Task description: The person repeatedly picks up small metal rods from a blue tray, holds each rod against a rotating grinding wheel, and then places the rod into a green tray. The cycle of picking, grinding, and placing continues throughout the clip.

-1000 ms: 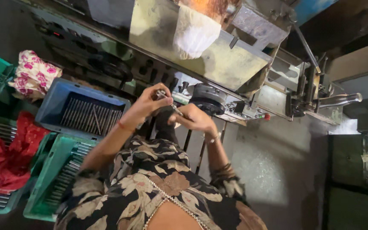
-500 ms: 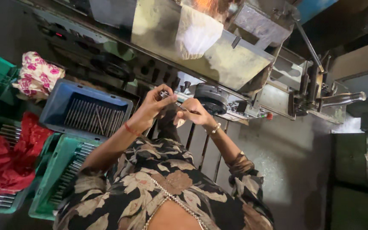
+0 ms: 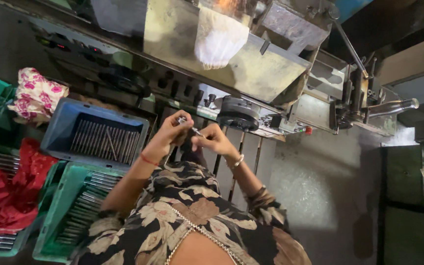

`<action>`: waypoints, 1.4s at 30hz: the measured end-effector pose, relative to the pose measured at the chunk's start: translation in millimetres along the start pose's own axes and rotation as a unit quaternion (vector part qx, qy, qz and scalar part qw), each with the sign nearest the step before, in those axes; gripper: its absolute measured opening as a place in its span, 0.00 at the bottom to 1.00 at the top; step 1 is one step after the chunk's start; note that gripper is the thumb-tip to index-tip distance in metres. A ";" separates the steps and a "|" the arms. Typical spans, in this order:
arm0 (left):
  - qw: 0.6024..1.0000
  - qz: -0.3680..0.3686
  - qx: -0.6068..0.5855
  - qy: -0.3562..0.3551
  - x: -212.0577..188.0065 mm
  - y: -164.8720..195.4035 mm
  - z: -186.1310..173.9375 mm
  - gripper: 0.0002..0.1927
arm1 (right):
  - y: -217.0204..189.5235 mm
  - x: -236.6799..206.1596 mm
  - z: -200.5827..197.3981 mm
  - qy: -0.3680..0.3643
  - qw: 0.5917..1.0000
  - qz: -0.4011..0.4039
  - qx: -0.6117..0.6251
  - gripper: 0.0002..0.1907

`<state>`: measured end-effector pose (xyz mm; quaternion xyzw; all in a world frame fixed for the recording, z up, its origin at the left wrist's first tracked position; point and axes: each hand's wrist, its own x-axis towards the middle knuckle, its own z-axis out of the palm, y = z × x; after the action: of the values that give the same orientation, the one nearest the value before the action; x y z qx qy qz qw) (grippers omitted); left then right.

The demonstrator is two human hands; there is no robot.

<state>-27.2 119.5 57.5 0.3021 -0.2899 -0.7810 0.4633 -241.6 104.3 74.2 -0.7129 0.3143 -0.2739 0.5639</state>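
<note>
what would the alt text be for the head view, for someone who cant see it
A person's left hand and right hand together hold a thin metal rod in front of a large metal machine. To the left sit a blue crate and a green crate, both holding similar rods.

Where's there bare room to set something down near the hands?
Free: grey floor between slatted panel and dark cabinet. Crowded: blue crate and green crate hold metal rods; red cloth covers the far side.
</note>
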 end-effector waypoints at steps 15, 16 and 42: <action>0.805 0.059 -0.511 0.296 -38.4 -69.7 -213.8 0.20 | 73.9 -44.6 43.1 0.346 0.918 0.163 -0.104 0.24; 0.799 0.062 -0.509 0.313 -42.0 -68.7 -217.1 0.19 | 75.8 -44.5 36.3 0.343 0.916 0.157 -0.138 0.24; 0.978 -0.036 -0.192 -0.078 442.8 97.8 57.6 0.15 | 53.9 -5.5 -406.1 0.541 0.837 -0.065 0.051 0.16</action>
<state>-188.1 -308.0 76.6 0.1562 -0.1587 -0.8596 0.4600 -555.3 -157.0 108.3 -0.4403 0.5082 -0.6673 0.3204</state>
